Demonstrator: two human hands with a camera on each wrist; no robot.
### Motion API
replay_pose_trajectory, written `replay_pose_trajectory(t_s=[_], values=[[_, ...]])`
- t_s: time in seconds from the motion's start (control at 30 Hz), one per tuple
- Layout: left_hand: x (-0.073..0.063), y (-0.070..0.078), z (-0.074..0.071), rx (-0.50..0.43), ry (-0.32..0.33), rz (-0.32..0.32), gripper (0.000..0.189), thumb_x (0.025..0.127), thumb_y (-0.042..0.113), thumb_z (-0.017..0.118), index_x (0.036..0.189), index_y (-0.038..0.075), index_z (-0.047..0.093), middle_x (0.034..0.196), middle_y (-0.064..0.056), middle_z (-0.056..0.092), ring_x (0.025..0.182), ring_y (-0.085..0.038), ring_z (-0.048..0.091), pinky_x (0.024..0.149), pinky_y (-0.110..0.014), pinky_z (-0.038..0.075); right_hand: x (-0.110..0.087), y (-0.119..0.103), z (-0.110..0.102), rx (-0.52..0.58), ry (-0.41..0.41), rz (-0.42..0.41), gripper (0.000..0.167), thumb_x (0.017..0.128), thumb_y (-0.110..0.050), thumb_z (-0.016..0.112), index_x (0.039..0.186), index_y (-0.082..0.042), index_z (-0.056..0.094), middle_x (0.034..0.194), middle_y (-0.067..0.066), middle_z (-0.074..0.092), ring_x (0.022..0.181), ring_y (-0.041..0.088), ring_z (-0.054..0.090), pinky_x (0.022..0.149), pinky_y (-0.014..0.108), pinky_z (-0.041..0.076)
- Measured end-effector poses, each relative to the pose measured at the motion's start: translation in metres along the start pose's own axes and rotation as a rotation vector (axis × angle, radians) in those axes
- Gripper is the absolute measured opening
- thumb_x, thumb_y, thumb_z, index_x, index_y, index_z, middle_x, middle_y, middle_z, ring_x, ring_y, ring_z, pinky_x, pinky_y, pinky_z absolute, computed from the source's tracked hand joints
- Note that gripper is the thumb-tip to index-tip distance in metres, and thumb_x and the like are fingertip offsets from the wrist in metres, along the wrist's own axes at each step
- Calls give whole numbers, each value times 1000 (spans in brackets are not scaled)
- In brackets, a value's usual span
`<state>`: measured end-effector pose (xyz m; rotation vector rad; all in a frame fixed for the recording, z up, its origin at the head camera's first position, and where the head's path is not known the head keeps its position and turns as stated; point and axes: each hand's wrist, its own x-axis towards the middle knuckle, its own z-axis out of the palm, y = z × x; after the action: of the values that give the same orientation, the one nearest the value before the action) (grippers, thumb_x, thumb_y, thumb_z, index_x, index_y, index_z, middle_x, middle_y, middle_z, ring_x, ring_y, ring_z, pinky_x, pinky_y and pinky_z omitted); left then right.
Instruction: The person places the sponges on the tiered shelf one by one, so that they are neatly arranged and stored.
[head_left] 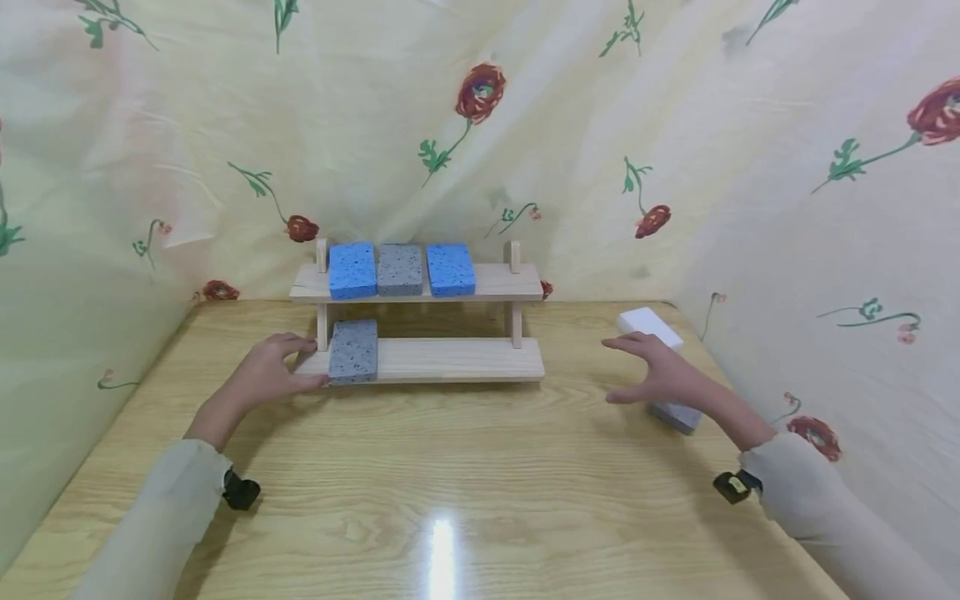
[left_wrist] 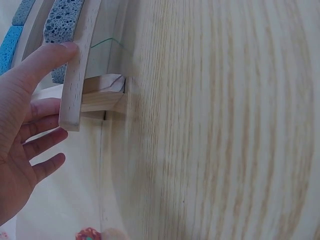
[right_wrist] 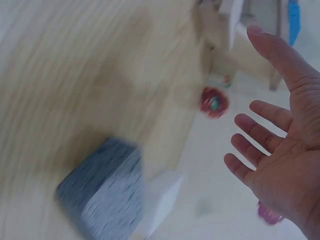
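A two-tier wooden shelf [head_left: 457,360] stands at the back of the table. My left hand [head_left: 276,371] holds the left end of its lower board, the thumb [left_wrist: 67,47] at the front edge beside a grey sponge [head_left: 353,352] and the fingers around the end. On the upper board are a blue sponge [head_left: 352,271], a second grey sponge [head_left: 400,269] and another blue sponge [head_left: 451,269]. Off to the right, my right hand [head_left: 660,372] hovers with fingers spread and nothing in it. Partly hidden below it lies a loose grey sponge [head_left: 677,417].
A white block [head_left: 649,326] lies behind the right hand, near the right wall. Flower-patterned cloth [head_left: 382,125] hangs behind and on both sides of the wooden table [head_left: 360,500]. Shelf uprights [head_left: 516,325] stand between the two boards.
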<state>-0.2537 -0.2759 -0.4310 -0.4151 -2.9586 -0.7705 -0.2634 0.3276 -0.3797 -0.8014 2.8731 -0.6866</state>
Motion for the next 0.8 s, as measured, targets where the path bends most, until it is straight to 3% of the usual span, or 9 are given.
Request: replay_pose_trajectory(t_s=[0.37, 0.6, 0.8], values=[[0, -1, 0, -3, 6, 6, 69, 80, 41, 85, 129, -4, 67, 137, -32, 59, 129, -52, 53, 109, -67, 42, -35, 53, -2, -192, 59, 41, 96, 65, -39, 95, 140, 6, 55, 136, 36, 54, 122, 58, 47, 93, 70, 41], [2, -3, 1, -8, -1, -3, 71, 80, 44, 85, 129, -3, 67, 136, -31, 61, 128, -50, 55, 108, -65, 44, -52, 91, -2, -209, 16, 131, 110, 62, -44, 95, 147, 6, 46, 142, 38, 47, 125, 59, 44, 94, 72, 40], [3, -3, 1, -11, 3, -4, 71, 79, 43, 86, 128, -4, 67, 135, -30, 61, 127, -49, 56, 107, -65, 45, -60, 107, -1, -183, -54, 244, 120, 64, -48, 94, 151, 10, 36, 146, 42, 38, 130, 62, 37, 101, 76, 37]])
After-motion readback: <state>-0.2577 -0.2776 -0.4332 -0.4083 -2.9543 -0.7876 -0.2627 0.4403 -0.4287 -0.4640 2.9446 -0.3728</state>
